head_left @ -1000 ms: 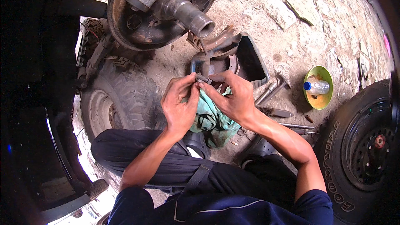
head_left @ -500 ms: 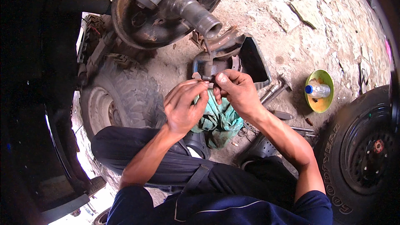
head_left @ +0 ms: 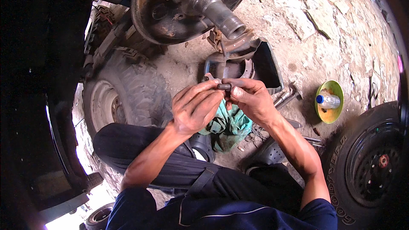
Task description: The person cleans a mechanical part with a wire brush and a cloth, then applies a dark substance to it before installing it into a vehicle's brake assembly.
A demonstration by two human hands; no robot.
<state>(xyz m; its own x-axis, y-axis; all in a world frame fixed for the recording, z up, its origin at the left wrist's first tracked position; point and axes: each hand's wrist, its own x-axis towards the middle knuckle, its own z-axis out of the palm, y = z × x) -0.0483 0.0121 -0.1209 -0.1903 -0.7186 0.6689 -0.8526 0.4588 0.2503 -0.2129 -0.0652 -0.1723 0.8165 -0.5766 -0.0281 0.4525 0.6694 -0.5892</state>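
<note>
A short dark bolt [head_left: 224,87], with a wider end toward the right, is held up between my two hands over the ground. My left hand [head_left: 194,108] pinches its left side with the fingertips. Thumb and fingers of my right hand [head_left: 254,100] close on the wider end. Straight beyond my hands is a black open container [head_left: 269,66] with curved metal brake shoes [head_left: 249,69] in it. Below my fingers lies a crumpled green cloth [head_left: 232,125], partly hidden by them.
Above hangs a rusty wheel hub plate [head_left: 149,21] with a threaded spindle [head_left: 223,19]. A worn tyre [head_left: 138,89] lies left, another tyre [head_left: 355,162] right. A hammer [head_left: 291,95] lies near a green bowl [head_left: 338,113] holding a plastic bottle [head_left: 329,101].
The bolt has come into plain view between my fingertips as my hands shifted slightly right. The whole scene has moved a little rightward in the picture.
</note>
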